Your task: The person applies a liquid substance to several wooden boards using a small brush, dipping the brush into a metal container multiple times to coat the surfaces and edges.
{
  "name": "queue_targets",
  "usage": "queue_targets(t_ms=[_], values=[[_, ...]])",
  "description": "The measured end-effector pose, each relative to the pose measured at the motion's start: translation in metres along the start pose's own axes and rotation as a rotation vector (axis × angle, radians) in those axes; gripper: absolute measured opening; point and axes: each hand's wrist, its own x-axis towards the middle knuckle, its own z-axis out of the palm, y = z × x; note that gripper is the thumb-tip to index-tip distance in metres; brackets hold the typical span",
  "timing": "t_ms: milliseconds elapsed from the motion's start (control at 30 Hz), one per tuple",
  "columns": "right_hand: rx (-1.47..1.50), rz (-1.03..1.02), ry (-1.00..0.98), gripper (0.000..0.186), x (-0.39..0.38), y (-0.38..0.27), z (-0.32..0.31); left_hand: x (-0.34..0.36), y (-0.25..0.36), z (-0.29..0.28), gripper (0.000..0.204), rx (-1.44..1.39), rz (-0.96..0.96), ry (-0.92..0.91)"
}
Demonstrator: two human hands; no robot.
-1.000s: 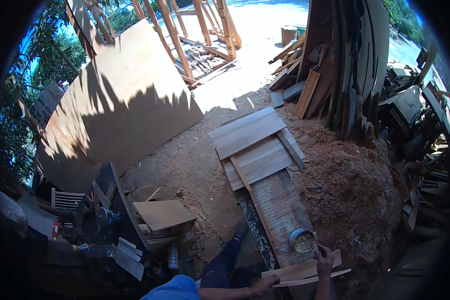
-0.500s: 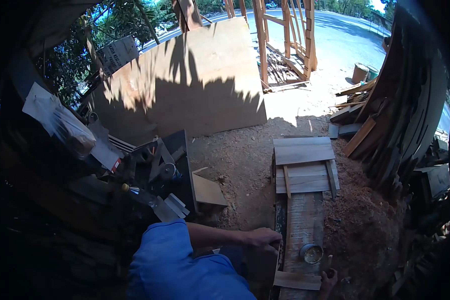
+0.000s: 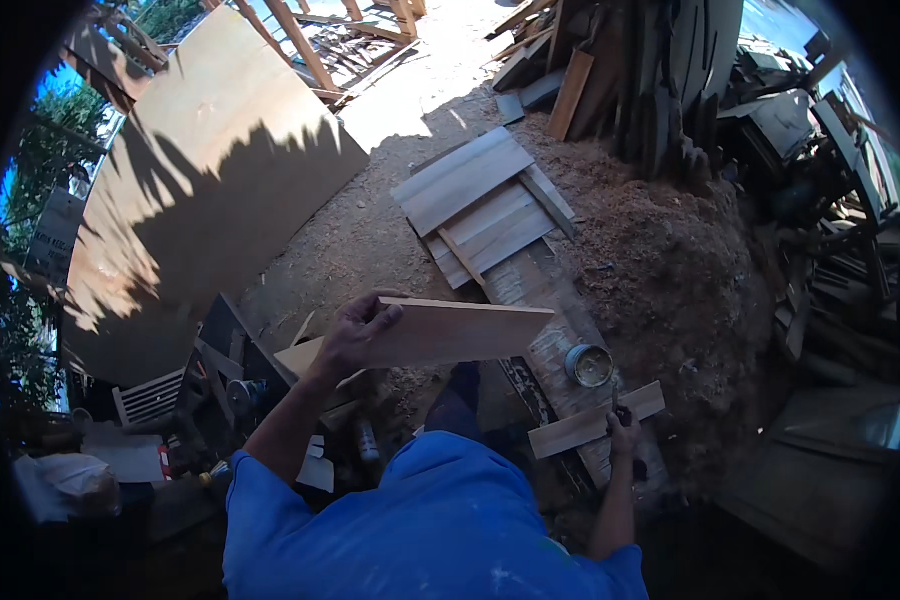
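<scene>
Head view shows the left hand (image 3: 355, 335), fingers (image 3: 380, 321) clamped on a raised board (image 3: 460, 335) left of the can (image 3: 589, 366), and the right hand (image 3: 623, 432), grip indeterminable, at a second board (image 3: 575, 432) across the near desk (image 3: 564, 322).

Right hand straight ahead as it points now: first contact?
Likely the open round tin, near its right rim; height of the right hand is unclear, so it might pass above.

Plywood sheet (image 3: 220, 205) — sawdust (image 3: 660, 260) — foliage (image 3: 65, 130).
</scene>
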Motion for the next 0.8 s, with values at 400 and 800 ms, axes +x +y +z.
queue_targets(t_ms=[400,800], values=[[0.106,-0.199,0.037,0.031,0.114,-0.144,0.122,0.183,-0.037,0.026,0.032,0.422,0.569,0.051],[-0.338,-0.128,-0.065,0.029,0.284,-0.172,0.307,0.258,-0.036,-0.001,0.044,0.6,0.426,-0.096]])
